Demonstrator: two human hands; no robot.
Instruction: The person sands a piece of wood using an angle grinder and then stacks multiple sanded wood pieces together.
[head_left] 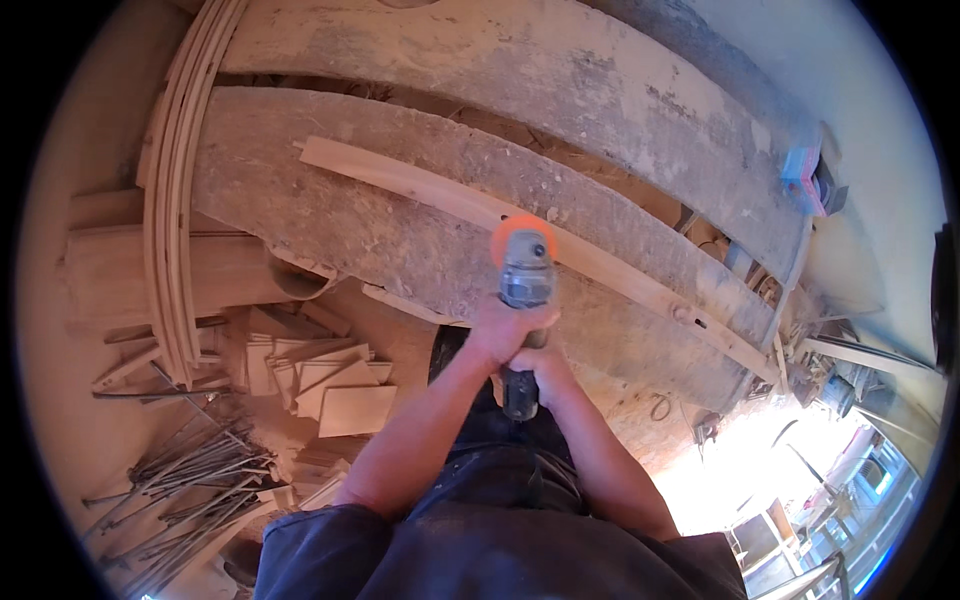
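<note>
Both my hands are wrapped round an angle grinder (pixel 526 284) with a grey head and a dark rear end. My left hand (pixel 500 328) grips its body just behind the head. Farther back, close to my body, my right hand (pixel 541 366) closes on the handle. The round orange disc (pixel 503 240) shows at the grinder's far end, over a long wooden board (pixel 620 277). This board lies slantwise on the dusty workbench (pixel 350 220) and has a dark slot near its right end. From this view I cannot tell whether the disc touches the wood.
Long strips of wood (pixel 178 200) lean at the left end of the bench. Below them are stacked wooden pieces (pixel 345 385) and a heap of metal rods (pixel 190 480). A long gap splits the benchtop. At the far right sits a small blue and pink box (pixel 803 180).
</note>
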